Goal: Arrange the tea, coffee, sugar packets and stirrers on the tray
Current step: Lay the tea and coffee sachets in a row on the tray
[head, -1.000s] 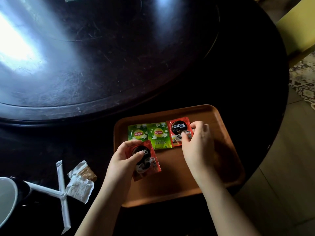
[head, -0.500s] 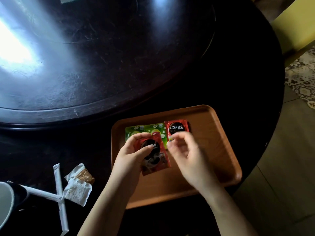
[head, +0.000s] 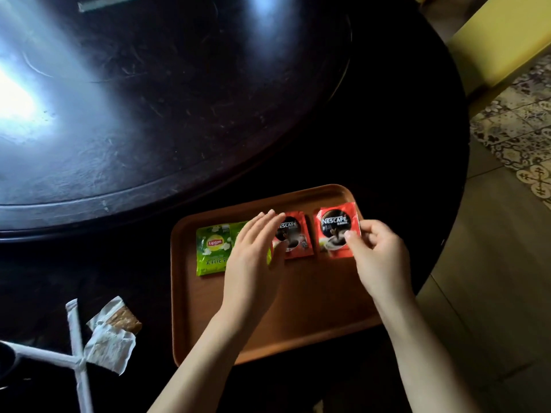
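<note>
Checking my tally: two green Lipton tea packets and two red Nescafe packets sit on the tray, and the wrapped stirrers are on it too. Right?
Not quite. The head view shows the wrapped stirrers lying crossed on the dark table, left of the tray. The rest is right.

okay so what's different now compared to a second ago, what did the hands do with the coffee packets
The second coffee packet passed from the left hand to the right hand, which now pinches it at the right end of the row on the tray. The left hand is open over the tea packets. The first coffee packet, stirrers and sugar packets stayed put.
</note>
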`<state>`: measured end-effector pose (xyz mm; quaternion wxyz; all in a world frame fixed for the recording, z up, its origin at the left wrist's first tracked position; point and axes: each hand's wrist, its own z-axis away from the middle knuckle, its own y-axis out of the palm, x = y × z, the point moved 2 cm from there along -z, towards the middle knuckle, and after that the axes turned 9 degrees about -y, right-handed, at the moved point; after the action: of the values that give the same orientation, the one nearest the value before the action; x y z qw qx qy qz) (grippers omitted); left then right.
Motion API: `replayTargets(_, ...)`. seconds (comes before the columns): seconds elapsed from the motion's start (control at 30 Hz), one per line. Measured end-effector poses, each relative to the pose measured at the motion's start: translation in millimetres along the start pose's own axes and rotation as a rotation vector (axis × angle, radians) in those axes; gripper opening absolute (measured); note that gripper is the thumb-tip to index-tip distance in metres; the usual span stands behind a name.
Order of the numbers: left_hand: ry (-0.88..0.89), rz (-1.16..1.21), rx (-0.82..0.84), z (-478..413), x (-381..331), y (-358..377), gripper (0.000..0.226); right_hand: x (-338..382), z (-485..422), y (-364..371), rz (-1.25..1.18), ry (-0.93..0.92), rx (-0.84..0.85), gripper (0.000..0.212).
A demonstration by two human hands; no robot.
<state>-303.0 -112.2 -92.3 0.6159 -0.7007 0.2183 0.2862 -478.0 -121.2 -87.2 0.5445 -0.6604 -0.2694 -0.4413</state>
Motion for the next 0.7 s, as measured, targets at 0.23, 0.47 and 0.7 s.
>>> replayTargets(0.23,0.042,-0.152,0.164,-6,8,24,0.037,3,-16,19,0.353,-0.093,0.079,0.021)
replayTargets(0.47,0.062,-0.189,0.158,-7,9,23,0.039,3,-11,26,0.612,-0.429,0.143,0.045)
replayTargets(0.7,0.062,-0.192,0.161,-7,8,23,0.040,-11,-13,24,0.629,-0.461,0.347,0.060)
